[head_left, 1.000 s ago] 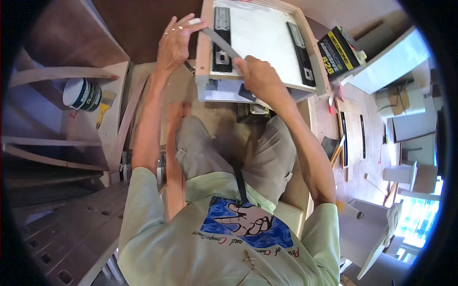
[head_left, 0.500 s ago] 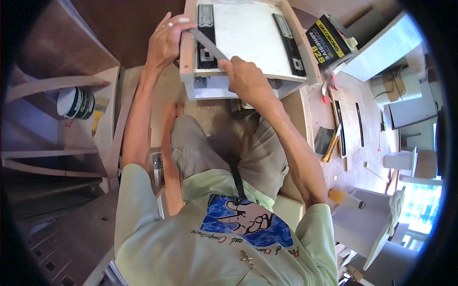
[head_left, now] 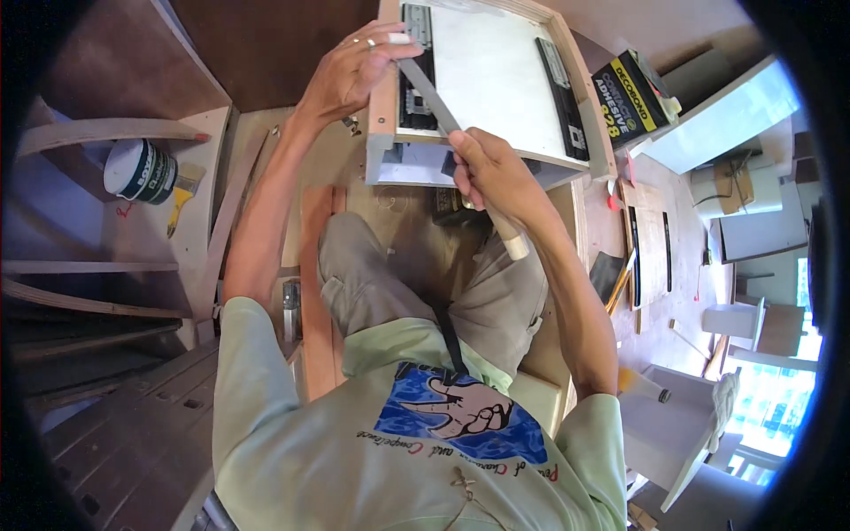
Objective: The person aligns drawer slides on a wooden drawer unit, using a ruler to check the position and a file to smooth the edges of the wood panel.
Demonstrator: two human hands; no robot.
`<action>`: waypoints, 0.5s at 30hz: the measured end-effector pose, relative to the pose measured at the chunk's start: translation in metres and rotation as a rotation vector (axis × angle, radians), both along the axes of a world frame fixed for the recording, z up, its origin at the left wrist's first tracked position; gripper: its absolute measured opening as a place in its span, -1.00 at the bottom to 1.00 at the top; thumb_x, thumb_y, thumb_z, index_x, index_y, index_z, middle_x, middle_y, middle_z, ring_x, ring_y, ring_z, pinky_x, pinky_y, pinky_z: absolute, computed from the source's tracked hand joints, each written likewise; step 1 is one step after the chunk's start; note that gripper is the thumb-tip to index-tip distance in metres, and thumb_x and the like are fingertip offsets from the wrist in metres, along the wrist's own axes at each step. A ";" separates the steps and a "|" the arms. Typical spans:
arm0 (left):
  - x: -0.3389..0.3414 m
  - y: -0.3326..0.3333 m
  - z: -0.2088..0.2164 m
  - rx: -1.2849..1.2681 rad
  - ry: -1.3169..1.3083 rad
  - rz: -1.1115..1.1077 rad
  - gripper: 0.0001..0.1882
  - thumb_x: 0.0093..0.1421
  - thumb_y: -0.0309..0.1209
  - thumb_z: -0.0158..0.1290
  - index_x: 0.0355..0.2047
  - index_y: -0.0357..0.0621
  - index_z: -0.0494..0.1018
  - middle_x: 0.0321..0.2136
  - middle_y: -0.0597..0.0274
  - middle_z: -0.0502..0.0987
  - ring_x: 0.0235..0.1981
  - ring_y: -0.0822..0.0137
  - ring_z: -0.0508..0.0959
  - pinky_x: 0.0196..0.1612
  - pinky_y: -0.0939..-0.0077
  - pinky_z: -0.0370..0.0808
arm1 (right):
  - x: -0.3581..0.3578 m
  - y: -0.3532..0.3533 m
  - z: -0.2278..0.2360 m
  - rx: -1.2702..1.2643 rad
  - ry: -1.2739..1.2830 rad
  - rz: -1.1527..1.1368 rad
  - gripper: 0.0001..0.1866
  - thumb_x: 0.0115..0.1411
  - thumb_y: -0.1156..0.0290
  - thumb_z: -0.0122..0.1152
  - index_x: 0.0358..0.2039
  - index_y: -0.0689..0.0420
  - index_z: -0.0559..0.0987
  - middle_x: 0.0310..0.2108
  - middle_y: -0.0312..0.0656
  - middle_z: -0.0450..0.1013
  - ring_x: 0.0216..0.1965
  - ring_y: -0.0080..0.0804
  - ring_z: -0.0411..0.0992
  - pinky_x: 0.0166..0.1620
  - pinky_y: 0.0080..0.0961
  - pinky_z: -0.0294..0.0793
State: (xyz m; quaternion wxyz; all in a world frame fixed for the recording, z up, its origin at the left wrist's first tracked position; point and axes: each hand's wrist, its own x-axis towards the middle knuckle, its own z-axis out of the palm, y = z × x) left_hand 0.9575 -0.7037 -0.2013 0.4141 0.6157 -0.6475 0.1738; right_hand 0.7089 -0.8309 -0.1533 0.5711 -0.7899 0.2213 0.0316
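A flat metal file (head_left: 428,96) lies slantwise across the near left edge of a wooden box (head_left: 382,118). My right hand (head_left: 498,173) is closed around the file near its pale wooden handle (head_left: 511,241), whose end sticks out below the palm. At the far end of the blade, my left hand (head_left: 359,73) pinches the tip; a ring and a white wrap show on its fingers. The box has a white panel (head_left: 496,71) with a black drawer slide (head_left: 409,111) on the left and another black drawer slide (head_left: 560,88) on the right. The file covers part of the left slide.
A black and yellow adhesive can (head_left: 630,97) stands right of the box. On the left shelf are a white and green tub (head_left: 142,170) and a yellow-handled paintbrush (head_left: 183,199). To the right lie a wooden panel (head_left: 651,239) with black strips and a dark sheet (head_left: 606,274).
Both hands, the file and the box now appear farther right in the picture. My right hand has turned on the file, and the wooden handle now shows beneath it.
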 end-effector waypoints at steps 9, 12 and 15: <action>0.001 -0.004 -0.005 -0.145 -0.019 0.036 -0.43 0.41 -0.22 -0.44 -0.12 -0.09 0.63 -0.06 0.10 0.61 0.12 0.06 0.49 0.34 0.12 0.25 | 0.008 0.022 0.001 -0.112 -0.038 -0.025 -0.52 0.47 0.04 -0.08 -0.46 0.18 0.33 -0.71 -0.33 0.29 -0.76 -0.58 0.23 -0.66 -0.55 0.28; 0.006 -0.001 0.002 -0.071 -0.059 0.055 -0.45 0.41 -0.20 -0.41 -0.09 -0.08 0.63 -0.08 0.11 0.62 0.10 0.11 0.52 0.38 0.10 0.19 | 0.011 0.009 0.003 -0.197 -0.064 0.022 -0.52 0.44 0.13 -0.07 -0.36 0.37 0.42 -0.70 -0.09 0.39 -0.74 -0.27 0.40 -0.60 -0.31 0.43; 0.002 0.000 0.018 0.034 -0.030 0.016 -0.46 0.44 -0.17 -0.38 -0.05 -0.06 0.62 -0.04 0.13 0.61 0.11 0.11 0.51 0.42 0.10 0.12 | 0.007 -0.009 0.004 -0.215 -0.042 0.040 -0.55 0.43 0.15 -0.04 -0.34 0.37 0.44 -0.70 -0.06 0.39 -0.72 -0.21 0.42 -0.57 -0.27 0.45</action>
